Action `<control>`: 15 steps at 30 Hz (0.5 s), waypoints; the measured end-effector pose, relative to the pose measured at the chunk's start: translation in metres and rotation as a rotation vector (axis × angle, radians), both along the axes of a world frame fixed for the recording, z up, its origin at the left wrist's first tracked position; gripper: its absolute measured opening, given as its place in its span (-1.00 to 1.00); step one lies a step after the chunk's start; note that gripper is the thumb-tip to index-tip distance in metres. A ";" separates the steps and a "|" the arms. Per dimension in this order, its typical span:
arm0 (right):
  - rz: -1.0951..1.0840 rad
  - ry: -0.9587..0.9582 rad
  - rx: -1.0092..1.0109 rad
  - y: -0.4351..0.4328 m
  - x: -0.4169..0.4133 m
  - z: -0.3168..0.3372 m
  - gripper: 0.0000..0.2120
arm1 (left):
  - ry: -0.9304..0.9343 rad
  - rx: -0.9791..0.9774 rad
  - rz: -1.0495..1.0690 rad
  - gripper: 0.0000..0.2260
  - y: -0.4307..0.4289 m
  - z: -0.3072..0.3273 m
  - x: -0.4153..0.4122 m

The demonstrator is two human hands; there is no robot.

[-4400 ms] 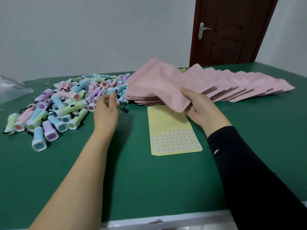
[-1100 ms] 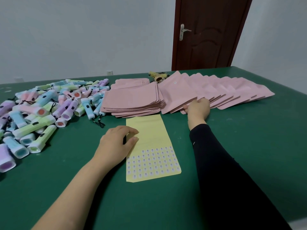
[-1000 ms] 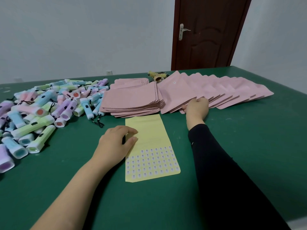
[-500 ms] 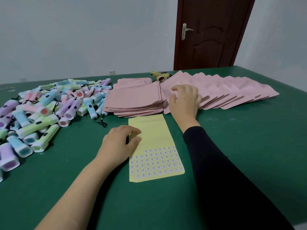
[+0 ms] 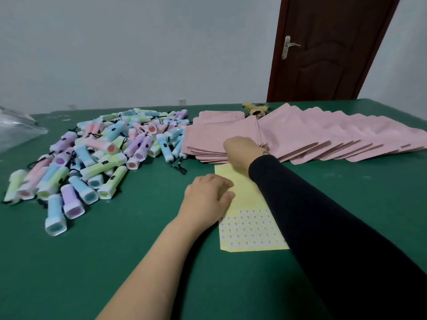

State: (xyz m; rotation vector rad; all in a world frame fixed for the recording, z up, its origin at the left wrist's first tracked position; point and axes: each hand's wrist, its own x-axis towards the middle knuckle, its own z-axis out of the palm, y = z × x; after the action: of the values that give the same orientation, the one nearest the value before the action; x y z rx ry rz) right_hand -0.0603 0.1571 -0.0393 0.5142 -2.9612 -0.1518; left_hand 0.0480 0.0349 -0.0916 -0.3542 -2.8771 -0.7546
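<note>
2 hands work on the green surface (image 5: 138,239): the left hand (image 5: 205,195) rests loosely bent fingers (image 5: 225,184) on the yellow paper sticker sheet (image 5: 245,200); the right hand (image 5: 240,147) covers the near edge of the stacked pink plastic pouches (image 5: 208,139), and I cannot tell its fingers' state.

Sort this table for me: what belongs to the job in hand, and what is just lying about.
In hand:
sticker sheet, under the left hand
stacked bags, at the right hand
fanned bags

Lying about:
torches, untouched
clear plastic
dried flowers
</note>
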 end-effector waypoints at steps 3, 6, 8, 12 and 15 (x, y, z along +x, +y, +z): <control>0.022 0.107 0.017 0.001 -0.002 -0.006 -0.78 | -0.012 0.005 -0.004 -0.73 0.000 0.001 0.000; 0.022 0.177 0.012 0.007 -0.006 -0.015 -0.77 | -0.007 0.000 -0.009 -0.72 0.001 0.001 0.001; -0.001 0.194 0.017 0.012 -0.009 -0.019 -0.78 | -0.003 0.002 -0.009 -0.71 0.002 0.001 0.001; -0.027 0.223 -0.007 0.016 -0.011 -0.019 -0.86 | -0.008 0.010 -0.012 -0.71 0.002 0.001 0.001; -0.045 0.136 -0.131 0.019 -0.004 -0.016 -0.77 | -0.018 0.003 -0.014 -0.71 0.003 0.001 0.001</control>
State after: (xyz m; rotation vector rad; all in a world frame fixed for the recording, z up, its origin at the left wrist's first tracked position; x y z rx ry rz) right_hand -0.0639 0.1763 -0.0551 0.4041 -2.8269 0.0031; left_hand 0.0488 0.0378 -0.0902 -0.3694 -2.8931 -0.7687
